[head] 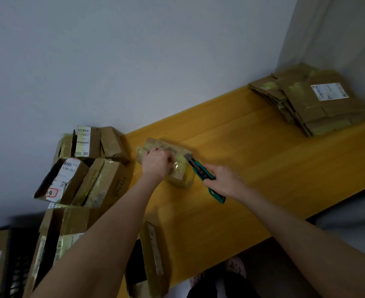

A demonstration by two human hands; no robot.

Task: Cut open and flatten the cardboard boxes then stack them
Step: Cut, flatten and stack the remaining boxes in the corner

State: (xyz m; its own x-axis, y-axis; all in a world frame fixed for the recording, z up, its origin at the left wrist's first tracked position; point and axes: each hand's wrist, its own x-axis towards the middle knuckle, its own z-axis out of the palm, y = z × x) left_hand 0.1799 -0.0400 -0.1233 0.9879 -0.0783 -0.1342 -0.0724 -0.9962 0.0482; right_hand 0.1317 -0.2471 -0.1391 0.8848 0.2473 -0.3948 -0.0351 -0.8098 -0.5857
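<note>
A small taped cardboard box (178, 176) lies on the yellow table (252, 151) near the wall. My left hand (156, 162) rests on top of it with fingers curled over the tape, holding it down. My right hand (224, 179) grips a green and black utility knife (200, 172), whose blade tip touches the box's right top edge. A stack of flattened boxes (312, 100) sits at the table's far right corner.
Several unopened and torn boxes (84, 166) are piled at the table's left end against the wall. Another box (153, 259) lies near the front edge by my left forearm. A dark crate (18, 265) stands lower left. The wall runs behind the table.
</note>
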